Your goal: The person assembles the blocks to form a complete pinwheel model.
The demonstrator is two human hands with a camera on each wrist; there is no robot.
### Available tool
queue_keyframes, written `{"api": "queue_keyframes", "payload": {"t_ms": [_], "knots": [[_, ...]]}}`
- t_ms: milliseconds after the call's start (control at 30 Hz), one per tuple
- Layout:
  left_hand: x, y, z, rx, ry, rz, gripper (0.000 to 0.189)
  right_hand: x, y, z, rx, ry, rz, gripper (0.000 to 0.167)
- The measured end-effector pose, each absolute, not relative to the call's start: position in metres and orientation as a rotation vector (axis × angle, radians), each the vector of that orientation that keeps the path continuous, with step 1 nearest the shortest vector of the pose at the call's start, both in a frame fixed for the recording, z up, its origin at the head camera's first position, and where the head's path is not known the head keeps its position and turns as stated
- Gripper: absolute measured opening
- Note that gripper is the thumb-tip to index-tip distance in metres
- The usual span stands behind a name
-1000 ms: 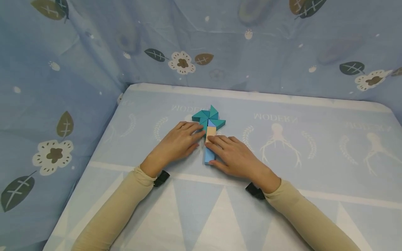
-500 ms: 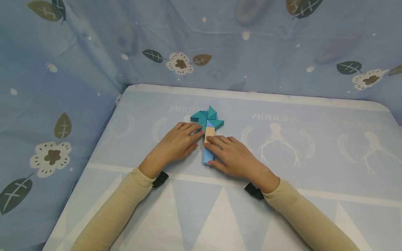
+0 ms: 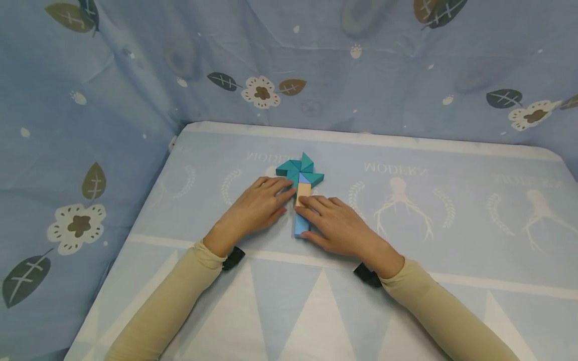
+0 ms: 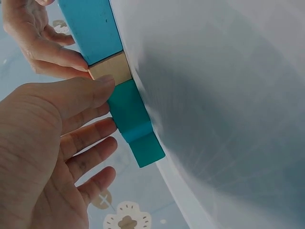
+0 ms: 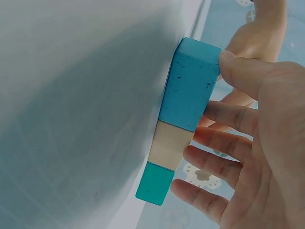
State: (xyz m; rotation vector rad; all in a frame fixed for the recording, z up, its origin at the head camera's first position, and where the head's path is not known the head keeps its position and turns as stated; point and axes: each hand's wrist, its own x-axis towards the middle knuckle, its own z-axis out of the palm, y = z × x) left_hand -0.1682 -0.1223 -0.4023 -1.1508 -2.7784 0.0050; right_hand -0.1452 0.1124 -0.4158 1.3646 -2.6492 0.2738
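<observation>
Teal triangular blocks lie together as a pinwheel shape on the table, with a small violet-blue triangle near its middle. Below it runs a straight stem: a pale wood-coloured block, then a light blue block. My left hand lies left of the stem. In the left wrist view its thumb touches the wood-coloured block, and loosely extended fingers reach the teal side. From the right, my right hand rests relaxed fingers on the stem, covering part of it; its thumb touches the blue block's near end.
The patterned tablecloth spreads under the blocks and both arms. Blue printed fabric hangs as walls behind and at the left of the table. Dark straps show at both wrists.
</observation>
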Motion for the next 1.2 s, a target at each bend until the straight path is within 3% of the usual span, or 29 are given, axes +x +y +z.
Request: {"api": "queue_keyframes", "payload": {"t_ms": [800,1200], "knots": [[-0.171,-0.124,-0.4,-1.104,-2.783,-0.011,0.049,-0.15,0.118,-0.417,1.349,-2.687,0.27,0.055],[-0.167,-0.147,-0.401,-0.967,-2.807,-0.139,0.046,-0.151,0.172,-0.432,1.176,-2.694,0.34,0.054]]}}
